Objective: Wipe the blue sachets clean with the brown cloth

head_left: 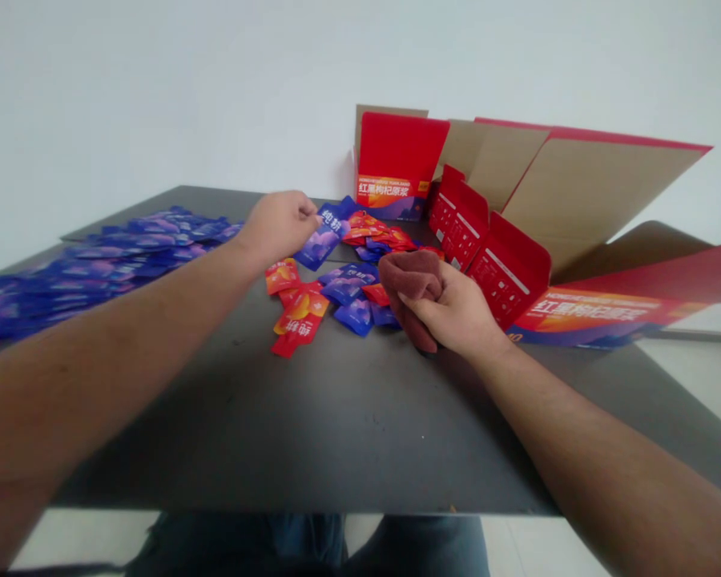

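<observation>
My left hand pinches a blue-purple sachet by its left edge, holding it tilted above the middle of the grey table. My right hand is closed around a folded brown cloth, whose lower end hangs down near the table. Between and behind the hands lie loose sachets: red-orange ones under the left hand, and blue ones left of the cloth. Another mixed heap of red and blue sachets sits farther back, in front of the boxes.
A large pile of blue-purple sachets covers the left of the grey table. Open red boxes stand at the back and right, their flaps spread wide. A white wall rises behind; the person's legs show below the front edge.
</observation>
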Demonstrator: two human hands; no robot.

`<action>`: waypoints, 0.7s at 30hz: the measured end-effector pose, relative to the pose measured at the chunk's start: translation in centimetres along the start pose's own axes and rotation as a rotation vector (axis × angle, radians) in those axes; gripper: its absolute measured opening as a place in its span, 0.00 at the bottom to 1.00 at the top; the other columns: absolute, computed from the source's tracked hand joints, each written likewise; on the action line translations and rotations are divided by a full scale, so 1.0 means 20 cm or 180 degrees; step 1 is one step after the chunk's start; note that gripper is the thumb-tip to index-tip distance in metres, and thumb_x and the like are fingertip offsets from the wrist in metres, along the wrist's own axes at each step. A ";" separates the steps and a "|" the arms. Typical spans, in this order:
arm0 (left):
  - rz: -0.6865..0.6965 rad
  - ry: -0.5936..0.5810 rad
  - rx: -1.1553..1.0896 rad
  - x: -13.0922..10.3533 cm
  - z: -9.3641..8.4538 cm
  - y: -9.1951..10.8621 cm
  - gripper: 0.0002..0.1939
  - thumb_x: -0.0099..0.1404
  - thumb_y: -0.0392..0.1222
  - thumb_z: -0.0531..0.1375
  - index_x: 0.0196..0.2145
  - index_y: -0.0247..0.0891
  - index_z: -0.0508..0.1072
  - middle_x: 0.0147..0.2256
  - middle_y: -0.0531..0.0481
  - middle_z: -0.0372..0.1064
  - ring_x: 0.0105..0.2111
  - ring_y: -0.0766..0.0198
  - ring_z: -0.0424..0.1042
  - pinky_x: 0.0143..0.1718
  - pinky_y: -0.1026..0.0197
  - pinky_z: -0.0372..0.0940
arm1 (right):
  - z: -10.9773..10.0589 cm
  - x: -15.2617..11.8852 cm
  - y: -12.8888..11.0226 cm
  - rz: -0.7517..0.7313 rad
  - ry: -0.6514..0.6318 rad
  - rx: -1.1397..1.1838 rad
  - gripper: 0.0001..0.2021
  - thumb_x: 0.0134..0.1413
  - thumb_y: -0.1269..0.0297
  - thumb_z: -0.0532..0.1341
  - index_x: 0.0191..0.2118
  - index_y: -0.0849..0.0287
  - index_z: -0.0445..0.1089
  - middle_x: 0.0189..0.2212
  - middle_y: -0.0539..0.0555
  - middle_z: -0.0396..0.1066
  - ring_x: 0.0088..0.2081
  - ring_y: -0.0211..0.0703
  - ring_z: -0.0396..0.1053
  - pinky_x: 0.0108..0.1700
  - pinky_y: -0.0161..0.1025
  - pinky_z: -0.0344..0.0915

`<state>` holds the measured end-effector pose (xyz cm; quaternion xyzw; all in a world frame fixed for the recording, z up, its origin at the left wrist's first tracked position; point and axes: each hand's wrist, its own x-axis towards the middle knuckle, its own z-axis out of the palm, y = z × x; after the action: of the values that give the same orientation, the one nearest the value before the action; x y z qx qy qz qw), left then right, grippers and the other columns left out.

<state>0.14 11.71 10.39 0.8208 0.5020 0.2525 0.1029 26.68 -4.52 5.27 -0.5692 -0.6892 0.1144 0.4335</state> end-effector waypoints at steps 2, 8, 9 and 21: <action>-0.0123 0.0185 -0.0033 -0.11 0.01 0.02 0.16 0.72 0.51 0.60 0.43 0.36 0.81 0.38 0.44 0.80 0.39 0.56 0.76 0.42 0.53 0.66 | 0.00 -0.02 -0.04 -0.0058 -0.0119 0.0061 0.21 0.63 0.61 0.67 0.60 0.51 0.80 0.47 0.53 0.86 0.46 0.53 0.83 0.49 0.48 0.79; -0.0753 -0.0332 -0.1508 -0.48 0.22 0.05 0.13 0.68 0.53 0.64 0.35 0.40 0.78 0.26 0.51 0.74 0.25 0.63 0.69 0.27 0.59 0.60 | 0.03 -0.08 -0.12 -0.0573 -0.1041 -0.0279 0.17 0.55 0.68 0.66 0.50 0.54 0.79 0.48 0.55 0.83 0.49 0.53 0.79 0.52 0.47 0.74; -0.0914 -0.0419 -0.1707 -0.52 0.25 0.06 0.13 0.68 0.52 0.64 0.34 0.40 0.76 0.25 0.53 0.72 0.24 0.64 0.67 0.26 0.60 0.60 | 0.04 -0.09 -0.12 -0.0693 -0.1105 -0.0367 0.14 0.53 0.69 0.67 0.47 0.55 0.78 0.46 0.56 0.82 0.48 0.52 0.78 0.51 0.47 0.73; -0.0558 -0.1209 -0.1686 -0.63 0.30 0.03 0.09 0.65 0.46 0.63 0.28 0.43 0.72 0.22 0.56 0.69 0.22 0.64 0.65 0.25 0.60 0.57 | 0.08 -0.11 -0.09 -0.0833 -0.1452 -0.0506 0.11 0.53 0.73 0.67 0.38 0.53 0.67 0.36 0.50 0.71 0.38 0.44 0.70 0.40 0.40 0.65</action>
<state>-1.05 0.85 1.62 0.7517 0.4595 0.2069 0.4255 24.17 -6.58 4.50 -0.4670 -0.8436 0.1282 0.2321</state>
